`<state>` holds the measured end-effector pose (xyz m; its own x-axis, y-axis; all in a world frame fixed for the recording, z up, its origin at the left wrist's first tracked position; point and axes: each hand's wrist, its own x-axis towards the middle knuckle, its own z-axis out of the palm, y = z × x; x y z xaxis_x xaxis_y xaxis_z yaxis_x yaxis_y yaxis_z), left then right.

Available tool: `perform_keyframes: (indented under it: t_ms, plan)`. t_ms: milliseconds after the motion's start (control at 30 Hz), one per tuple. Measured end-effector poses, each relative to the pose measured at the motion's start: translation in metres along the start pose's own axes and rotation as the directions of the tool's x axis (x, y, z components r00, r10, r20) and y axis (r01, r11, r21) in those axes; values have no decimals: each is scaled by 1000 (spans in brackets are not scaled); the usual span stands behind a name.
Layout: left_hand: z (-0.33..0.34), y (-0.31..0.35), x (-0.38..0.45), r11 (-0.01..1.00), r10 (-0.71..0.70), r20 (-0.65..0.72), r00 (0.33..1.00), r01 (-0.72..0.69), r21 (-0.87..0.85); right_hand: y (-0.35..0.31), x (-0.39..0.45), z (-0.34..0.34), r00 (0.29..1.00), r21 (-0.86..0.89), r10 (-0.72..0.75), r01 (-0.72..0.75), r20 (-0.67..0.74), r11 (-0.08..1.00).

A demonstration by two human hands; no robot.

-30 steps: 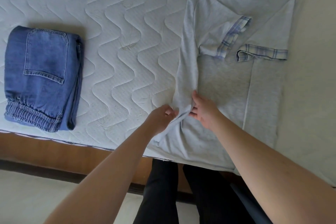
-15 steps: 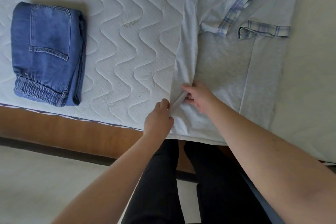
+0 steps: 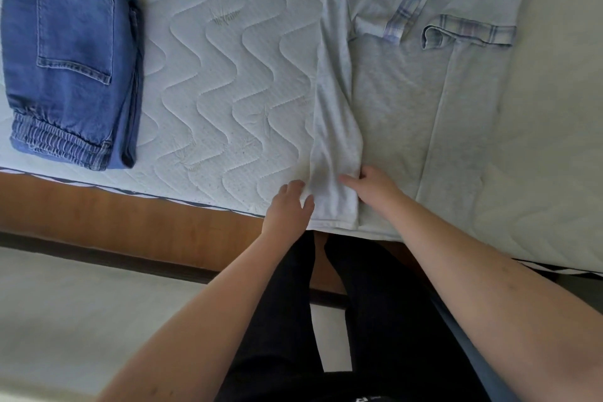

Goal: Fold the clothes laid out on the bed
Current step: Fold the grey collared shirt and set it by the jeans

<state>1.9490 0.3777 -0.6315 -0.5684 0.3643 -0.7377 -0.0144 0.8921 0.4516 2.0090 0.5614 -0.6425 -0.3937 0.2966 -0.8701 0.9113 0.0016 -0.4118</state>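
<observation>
Right now the grey shirt (image 3: 408, 101) lies flat on the bed (image 3: 228, 75) in the right half of the frame, its plaid-trimmed sleeves turned in across the chest and its hem at the mattress edge. The left hand (image 3: 288, 206) grips the outer edge of the folded-in side panel near the hem, thumb over the cloth, while the right hand (image 3: 368, 186) pinches the panel's inner edge just beside it. Folded jeans (image 3: 68, 68) sit well apart at the upper left. I judge the side fold is being straightened before the shirt is folded up lengthwise. The risk lies at the hem: it hangs at the very edge of the bed, so an uneven pull could drag the shirt off the mattress, skew the panel, or loosen the tucked sleeves.
</observation>
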Motion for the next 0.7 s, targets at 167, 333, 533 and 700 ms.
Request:
perform_keyframes:
  t_ms: [167, 333, 533, 700]
  plan:
    - [10, -6, 10, 994, -70, 92, 993, 77, -78, 12, -5, 15, 984, 201, 39, -74, 174, 977]
    - [0, -22, 7, 933, -140, 122, 983, 172, -315, 26, -8, 31, 991, 215, 57, -82, 123, 973]
    - [2, -46, -7, 981, -29, 86, 996, 45, -189, 30, -18, 37, 975, 320, 139, -189, 172, 928]
    - [24, -39, -26, 994, 100, 122, 987, -93, -60, 25, -27, 38, 940, 552, 76, -258, 331, 793]
